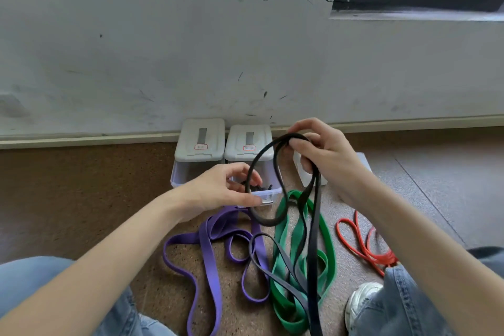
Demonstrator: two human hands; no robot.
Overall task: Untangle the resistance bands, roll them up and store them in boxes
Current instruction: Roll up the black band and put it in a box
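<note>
I have the black resistance band (313, 226) up off the floor so it hangs clear of the others while I work out its loops. My right hand (324, 155) is raised near the wall side, fingers curled round the top of the band where it doubles over, which lets the rest drop in long strands past the green band (283, 232). My left hand (223, 188) sits lower and to the left, thumb and fingers pinching the left side of the hanging loop, I judge to hold that loop open and feed it round into a coil. The band's lower end trails over the green one and toward the bottom of the view, so it is not free of the pile yet. The purple band (207, 254) lies in loose bends on the cork-coloured floor (81, 199) beside my left knee, partly crossed by a grey band (272, 248), and the red band (362, 248) lies apart by my right leg. Two lidded storage boxes (200, 139) stand side by side against the wall; the right-hand drawer is pulled out just behind my left hand, close enough to drop a rolled band in. It seems to hold something dark, though I cannot tell what.
</note>
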